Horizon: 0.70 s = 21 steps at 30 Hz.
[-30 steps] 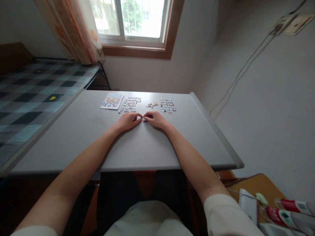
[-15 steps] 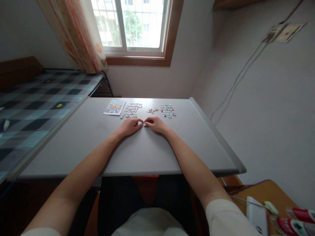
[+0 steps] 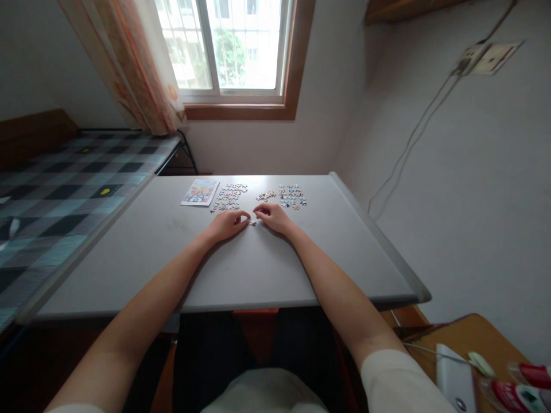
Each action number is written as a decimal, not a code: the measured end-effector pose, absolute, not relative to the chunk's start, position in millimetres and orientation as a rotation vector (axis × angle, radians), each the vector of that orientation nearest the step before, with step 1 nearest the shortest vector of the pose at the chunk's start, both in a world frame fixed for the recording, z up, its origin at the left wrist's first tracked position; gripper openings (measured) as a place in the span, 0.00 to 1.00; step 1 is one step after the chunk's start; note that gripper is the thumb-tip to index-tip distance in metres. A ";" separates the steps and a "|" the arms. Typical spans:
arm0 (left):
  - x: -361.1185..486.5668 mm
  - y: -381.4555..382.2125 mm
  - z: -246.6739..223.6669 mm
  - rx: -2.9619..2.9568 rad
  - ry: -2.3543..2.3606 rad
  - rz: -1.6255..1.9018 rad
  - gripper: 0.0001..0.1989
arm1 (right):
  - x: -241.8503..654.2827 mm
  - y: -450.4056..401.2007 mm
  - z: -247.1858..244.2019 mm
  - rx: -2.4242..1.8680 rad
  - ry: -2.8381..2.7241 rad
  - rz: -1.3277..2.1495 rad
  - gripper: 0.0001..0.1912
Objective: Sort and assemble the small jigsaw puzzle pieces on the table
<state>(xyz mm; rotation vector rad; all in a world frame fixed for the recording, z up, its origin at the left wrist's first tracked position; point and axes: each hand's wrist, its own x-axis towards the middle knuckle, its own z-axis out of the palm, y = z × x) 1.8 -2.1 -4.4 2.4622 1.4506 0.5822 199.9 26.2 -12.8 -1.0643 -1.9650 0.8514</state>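
Observation:
My left hand (image 3: 227, 224) rests on the table with thumb and forefinger pinched at the edge of a few small jigsaw pieces (image 3: 253, 223). Just right of them is my right hand (image 3: 274, 218), its fingertips drawn together slightly above the surface. Whatever sits between those right fingertips is too small to make out. Beyond my hands lie a left group of jigsaw pieces (image 3: 229, 197), a small middle pile of pieces (image 3: 266, 195) and a right group of pieces (image 3: 293, 196). A colourful picture sheet (image 3: 200, 193) lies at the far left of these.
The grey-white table (image 3: 142, 252) has a raised rim on its right. A bed with a checked cover (image 3: 107, 166) stands to the left. On a wooden stool (image 3: 473, 332) at lower right are a white device (image 3: 455, 376) and red-labelled bottles (image 3: 516, 396).
My right fingertips have parted slightly from my left ones, leaving a small gap above the jigsaw pieces. The camera view has shifted a little.

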 end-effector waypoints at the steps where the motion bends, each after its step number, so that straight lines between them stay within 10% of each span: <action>1: 1.9 -1.9 -4.6 2.463 1.448 0.581 0.17 | 203.0 28.6 -12.0 -1.089 -1.933 0.806 0.10; 21: 2.3 -2.4 -4.5 2.457 1.444 0.598 0.17 | 282.4 57.3 -0.7 -1.677 -1.347 0.261 0.17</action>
